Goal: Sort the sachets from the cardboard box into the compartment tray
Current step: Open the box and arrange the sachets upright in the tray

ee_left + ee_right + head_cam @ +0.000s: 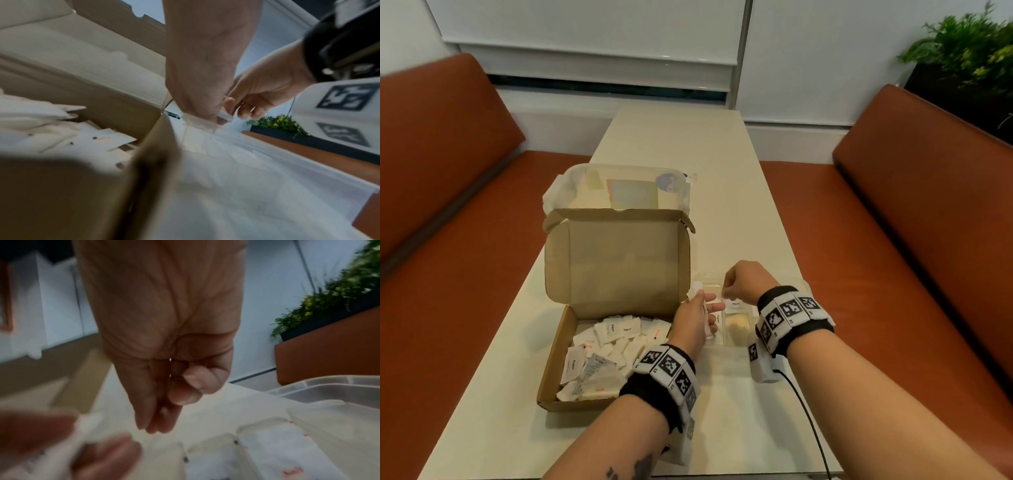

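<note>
The open cardboard box sits on the left of the table, holding several white sachets printed with pepper, salt and sugar. Just to its right lies the clear compartment tray, labelled Pepper and Sugar. My left hand grips a small bundle of white sachets at the tray's left edge. My right hand hovers over the tray with its fingers curled against the thumb. In the right wrist view nothing shows between the right fingertips. They stay apart from the left hand's sachets. Sachets with red print lie in one compartment.
A lidded clear plastic container stands behind the box's raised lid. A clear plastic lid or tub sits just beyond the tray. A black cable runs off the right wrist. Orange benches flank the narrow table.
</note>
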`<state>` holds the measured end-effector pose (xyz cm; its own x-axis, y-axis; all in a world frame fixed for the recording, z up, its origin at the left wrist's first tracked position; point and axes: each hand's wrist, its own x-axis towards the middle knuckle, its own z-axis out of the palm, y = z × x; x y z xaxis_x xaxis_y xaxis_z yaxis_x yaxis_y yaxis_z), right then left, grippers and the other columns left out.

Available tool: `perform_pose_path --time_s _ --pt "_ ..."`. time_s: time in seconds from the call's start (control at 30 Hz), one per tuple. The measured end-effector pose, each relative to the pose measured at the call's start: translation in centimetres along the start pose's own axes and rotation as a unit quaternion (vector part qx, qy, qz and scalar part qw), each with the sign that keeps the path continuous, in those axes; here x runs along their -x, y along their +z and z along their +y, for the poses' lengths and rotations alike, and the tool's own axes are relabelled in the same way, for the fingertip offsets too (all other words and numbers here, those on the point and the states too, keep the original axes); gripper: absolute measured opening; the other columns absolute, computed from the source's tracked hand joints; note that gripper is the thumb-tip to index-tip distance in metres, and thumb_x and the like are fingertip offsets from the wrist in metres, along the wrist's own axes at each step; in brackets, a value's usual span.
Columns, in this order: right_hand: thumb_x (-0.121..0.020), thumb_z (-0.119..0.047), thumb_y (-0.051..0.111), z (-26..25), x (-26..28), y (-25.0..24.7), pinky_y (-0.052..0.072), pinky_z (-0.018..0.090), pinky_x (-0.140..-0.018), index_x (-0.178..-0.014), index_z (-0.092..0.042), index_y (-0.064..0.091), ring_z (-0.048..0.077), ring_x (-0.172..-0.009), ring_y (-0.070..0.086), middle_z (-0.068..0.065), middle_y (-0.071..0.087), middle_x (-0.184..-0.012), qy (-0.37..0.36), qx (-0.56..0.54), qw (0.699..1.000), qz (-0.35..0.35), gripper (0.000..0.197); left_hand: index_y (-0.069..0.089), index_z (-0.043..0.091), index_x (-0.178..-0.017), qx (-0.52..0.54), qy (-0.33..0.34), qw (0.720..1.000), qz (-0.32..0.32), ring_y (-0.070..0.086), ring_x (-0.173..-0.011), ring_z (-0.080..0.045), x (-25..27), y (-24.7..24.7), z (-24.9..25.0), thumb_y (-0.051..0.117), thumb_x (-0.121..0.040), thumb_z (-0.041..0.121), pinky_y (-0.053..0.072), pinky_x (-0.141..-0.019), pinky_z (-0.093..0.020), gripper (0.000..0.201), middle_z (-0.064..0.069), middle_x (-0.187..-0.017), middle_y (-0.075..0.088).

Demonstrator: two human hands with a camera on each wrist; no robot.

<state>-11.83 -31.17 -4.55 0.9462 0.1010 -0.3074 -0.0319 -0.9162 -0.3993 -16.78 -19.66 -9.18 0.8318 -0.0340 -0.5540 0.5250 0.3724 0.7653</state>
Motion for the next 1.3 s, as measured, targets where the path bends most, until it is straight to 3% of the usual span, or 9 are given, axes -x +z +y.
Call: perform_pose_path --time_s 0.17,0.43,0.57,0.7,0.83,0.93,1.03,1.1,1.3 --pt "-0.083 -0.018 0.07 -0.4 2.8 -0.7 0.044 0.016 -0.046 -0.079 -0.009 0.068 0.007 -0.053 0.056 0.0 0.065 -0.069 -0.034 -0.15 0.988 0.005 0.01 0.059 -0.003 -0.11 0.087 0.003 0.996 -0.038 0.066 -0.067 -0.019 1.0 0.3 0.1 0.041 -0.101 0.016 0.057 -0.057 -0.024 0.027 -0.015 -0.085 0.067" --pt "-0.075 -0.009 0.077 0.4 4.1 0.9 0.051 0.016 -0.051 -0.087 -0.009 0.056 0.001 -0.064 0.057 -0.008 0.058 -0.081 -0.011 -0.224 0.973 0.049 0.024 0.058 -0.001 -0.111 0.103 0.013 0.993 -0.057 0.067 -0.05 -0.013 2.1 1.3 0.9 0.044 -0.101 0.016 0.046 -0.036 -0.017 0.024 -0.018 -0.092 0.067" --pt "-0.074 -0.009 0.078 1.0 4.4 1.1 0.05 0.019 -0.053 -0.091 -0.011 0.059 0.014 -0.068 0.063 0.001 0.063 -0.08 0.013 -0.294 0.953 0.073 0.026 0.06 0.007 -0.104 0.049 0.034 0.997 -0.05 0.067 -0.074 -0.015 1.9 1.3 0.6 0.048 -0.099 0.017 0.056 -0.068 -0.024 0.016 -0.013 -0.096 0.067" --pt "-0.078 -0.009 0.075 1.6 4.5 0.6 0.048 0.019 -0.061 -0.1 -0.003 0.066 0.018 -0.075 0.062 0.008 0.067 -0.082 0.015 -0.37 0.92 0.128 0.025 0.063 0.012 -0.111 -0.064 0.104 0.992 -0.034 0.058 -0.088 -0.009 1.9 1.5 0.6 0.04 -0.101 0.015 0.048 -0.072 -0.02 0.025 -0.006 -0.109 0.064" --pt "-0.08 0.002 0.069 1.6 4.9 -0.2 0.056 0.024 -0.065 -0.087 0.0 0.063 0.021 -0.069 0.062 0.016 0.065 -0.083 0.004 -0.448 0.882 0.148 0.01 0.065 0.014 -0.109 -0.161 0.136 0.978 -0.004 0.054 -0.101 -0.037 1.6 1.4 0.8 0.037 -0.099 0.011 0.046 -0.084 -0.038 0.029 -0.016 -0.113 0.062" --pt "-0.081 0.005 0.067 1.5 5.0 -0.6 0.058 0.031 -0.07 -0.097 -0.001 0.063 0.022 -0.064 0.064 0.018 0.066 -0.083 -0.004 -0.457 0.879 0.135 0.017 0.061 0.023 -0.091 -0.152 0.132 0.979 0.015 0.047 -0.07 -0.019 1.3 1.3 0.8 0.042 -0.099 0.021 0.037 -0.062 -0.026 0.021 -0.009 -0.097 0.051" --pt "-0.082 0.007 0.066 1.3 5.2 -0.6 0.059 0.036 -0.074 -0.101 -0.004 0.061 0.027 -0.068 0.066 0.016 0.066 -0.079 -0.009 -0.465 0.877 0.122 0.023 0.058 0.018 -0.087 -0.134 0.095 0.986 0.014 0.047 -0.076 -0.031 1.0 1.0 0.7 0.041 -0.097 0.048 0.033 -0.055 -0.026 0.036 -0.017 -0.088 0.05" --pt "-0.082 0.006 0.066 1.4 5.2 -0.4 0.06 0.033 -0.072 -0.102 -0.003 0.061 0.027 -0.068 0.067 0.017 0.067 -0.079 -0.013 -0.472 0.874 0.115 0.023 0.055 0.015 -0.078 -0.111 0.069 0.991 0.016 0.041 -0.065 -0.022 0.7 1.0 0.5 0.038 -0.095 0.056 0.031 -0.053 -0.026 0.047 -0.005 -0.07 0.044" --pt "-0.088 -0.013 0.065 1.4 5.2 0.0 0.059 0.03 -0.062 -0.093 -0.002 0.064 0.026 -0.061 0.067 0.016 0.067 -0.076 -0.005 -0.504 0.855 0.121 0.012 0.054 0.009 -0.076 -0.054 0.056 0.997 0.023 0.055 -0.06 -0.015 0.7 1.3 0.1 0.036 -0.102 0.037 0.048 -0.062 -0.026 0.042 -0.006 -0.067 0.058"
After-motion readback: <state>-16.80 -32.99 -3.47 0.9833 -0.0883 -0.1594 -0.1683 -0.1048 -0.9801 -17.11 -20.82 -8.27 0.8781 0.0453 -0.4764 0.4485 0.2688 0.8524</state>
